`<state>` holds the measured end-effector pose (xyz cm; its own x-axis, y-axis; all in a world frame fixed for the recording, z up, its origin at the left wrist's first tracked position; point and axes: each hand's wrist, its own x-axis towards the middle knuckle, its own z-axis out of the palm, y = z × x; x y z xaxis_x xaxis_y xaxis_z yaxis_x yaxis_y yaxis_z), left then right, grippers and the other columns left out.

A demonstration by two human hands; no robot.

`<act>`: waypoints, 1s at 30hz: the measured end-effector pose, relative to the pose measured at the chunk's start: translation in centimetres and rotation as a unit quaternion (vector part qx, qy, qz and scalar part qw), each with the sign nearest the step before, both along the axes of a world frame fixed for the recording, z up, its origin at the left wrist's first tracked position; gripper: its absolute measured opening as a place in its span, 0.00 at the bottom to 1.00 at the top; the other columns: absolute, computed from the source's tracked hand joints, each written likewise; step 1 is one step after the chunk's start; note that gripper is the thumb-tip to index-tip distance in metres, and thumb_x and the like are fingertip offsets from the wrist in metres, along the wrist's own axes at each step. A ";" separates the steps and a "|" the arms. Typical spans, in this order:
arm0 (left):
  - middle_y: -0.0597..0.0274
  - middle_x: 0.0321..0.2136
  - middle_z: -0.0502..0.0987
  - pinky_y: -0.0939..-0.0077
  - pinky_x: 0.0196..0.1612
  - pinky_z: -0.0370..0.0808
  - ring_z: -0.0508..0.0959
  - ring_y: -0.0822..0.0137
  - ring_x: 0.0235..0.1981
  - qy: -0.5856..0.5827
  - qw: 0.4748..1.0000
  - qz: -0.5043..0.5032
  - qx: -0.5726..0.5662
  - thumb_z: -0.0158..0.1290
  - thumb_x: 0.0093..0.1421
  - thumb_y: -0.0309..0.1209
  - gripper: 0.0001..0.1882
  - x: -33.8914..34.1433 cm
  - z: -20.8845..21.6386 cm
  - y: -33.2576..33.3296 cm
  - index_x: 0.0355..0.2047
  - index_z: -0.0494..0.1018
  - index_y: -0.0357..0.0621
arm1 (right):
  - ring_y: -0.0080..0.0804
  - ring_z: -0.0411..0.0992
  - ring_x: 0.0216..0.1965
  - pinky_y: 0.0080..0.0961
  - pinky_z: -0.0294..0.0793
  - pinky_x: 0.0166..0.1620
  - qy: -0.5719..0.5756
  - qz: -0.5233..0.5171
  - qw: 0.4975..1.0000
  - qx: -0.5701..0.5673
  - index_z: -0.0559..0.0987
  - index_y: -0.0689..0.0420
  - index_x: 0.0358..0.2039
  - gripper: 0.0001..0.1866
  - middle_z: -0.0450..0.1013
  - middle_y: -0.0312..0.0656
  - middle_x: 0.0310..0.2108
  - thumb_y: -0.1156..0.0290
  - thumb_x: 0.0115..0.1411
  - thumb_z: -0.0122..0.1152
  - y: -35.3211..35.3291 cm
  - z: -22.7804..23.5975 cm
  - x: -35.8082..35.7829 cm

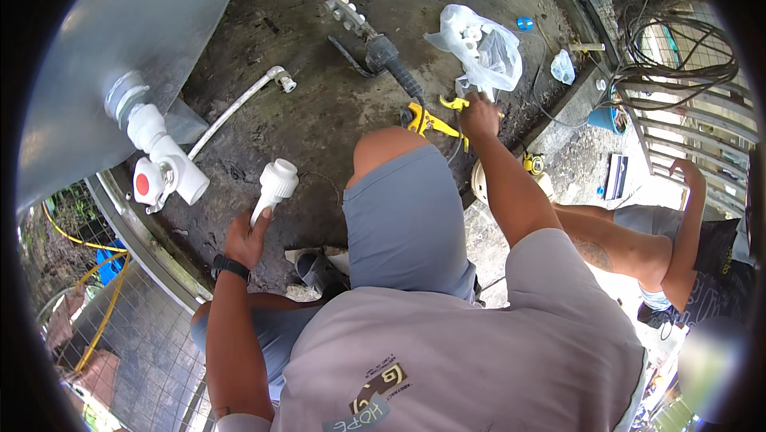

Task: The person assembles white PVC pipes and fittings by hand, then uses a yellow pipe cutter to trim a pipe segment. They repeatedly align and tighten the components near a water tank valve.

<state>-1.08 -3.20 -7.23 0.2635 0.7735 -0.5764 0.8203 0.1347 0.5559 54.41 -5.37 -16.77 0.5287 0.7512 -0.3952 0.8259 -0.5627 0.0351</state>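
Observation:
My left hand (246, 239) is closed around the narrow end of a white plastic pipe union fitting (278, 180), its wide ribbed collar pointing up. To the right, my right hand (481, 117) is at the near edge of a clear plastic bag (495, 53) holding white pipe fittings. Its fingers are curled, and what they grip is mostly hidden. A yellow tool part (454, 102) shows beside these fingers. Just left of that hand lies a yellow-handled tool (427, 121). A white valve with a red dot (163, 177) is joined to the grey metal tank (152, 9).
A pipe-welding iron (383, 53) and a white elbowed pipe (239, 105) lie on the dirty concrete. Coiled black cable (678, 49) hangs on the railing at right. Another person's leg (614, 248) is close to my right arm. Wire mesh (155, 352) borders the left.

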 end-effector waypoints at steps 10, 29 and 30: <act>0.41 0.26 0.78 0.57 0.35 0.72 0.79 0.45 0.29 0.019 1.000 0.004 -0.012 0.49 0.64 0.61 0.35 1.2 2.1 0.4 0.34 0.75 0.33 | 0.52 0.79 0.47 0.45 0.79 0.49 0.151 -0.047 0.983 -0.099 0.39 0.60 0.73 0.54 0.78 0.59 0.48 0.56 0.59 0.62 -2.1 -6.4 -7.6; 0.36 0.28 0.79 0.51 0.37 0.74 0.81 0.39 0.34 0.023 1.000 -0.002 -0.018 0.56 0.62 0.58 0.32 0.7 2.8 0.4 0.35 0.75 0.32 | 0.43 0.73 0.50 0.46 0.69 0.57 0.657 -0.218 0.570 0.442 0.67 0.53 0.54 0.29 0.74 0.42 0.45 0.78 0.52 0.66 -0.1 10.4 2.4; 0.36 0.28 0.79 0.51 0.38 0.74 0.81 0.39 0.34 0.020 1.000 -0.023 -0.002 0.57 0.61 0.57 0.31 1.0 3.4 0.6 0.36 0.75 0.33 | 0.42 0.72 0.48 0.43 0.69 0.58 0.688 -0.186 0.532 0.457 0.68 0.55 0.53 0.29 0.73 0.42 0.44 0.78 0.50 0.65 0.2 12.8 3.0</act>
